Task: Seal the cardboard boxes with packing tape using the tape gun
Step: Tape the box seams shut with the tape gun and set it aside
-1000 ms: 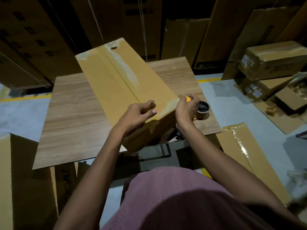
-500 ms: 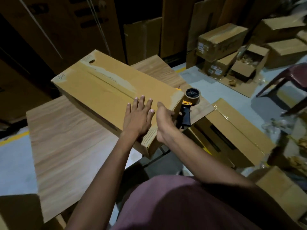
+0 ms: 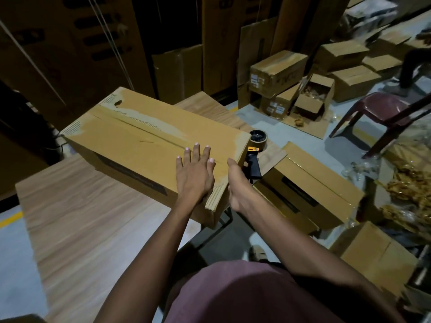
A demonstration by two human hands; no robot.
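Observation:
A long cardboard box [image 3: 144,141] lies on the wooden table [image 3: 93,229], a strip of tape running along its top seam. My left hand [image 3: 194,173] rests flat on the box top near its near end, fingers straight and spread. My right hand [image 3: 240,185] lies against the box's near end face with the thumb up at the top edge; its fingers are hidden behind the hand. The tape gun [image 3: 254,155], orange with a black handle and a brown roll, stands on the table right beside that end, held by neither hand.
A taped box [image 3: 312,183] sits on the floor just right of the table, with another box [image 3: 377,259] nearer me. Further right are a dark red plastic chair [image 3: 382,108], an open box [image 3: 314,94] and several stacked boxes. Flattened cartons lean against the back wall.
My right hand has let go of the tape gun, which now stands beside the box end, and moved onto the end face. My left hand has flattened on the top.

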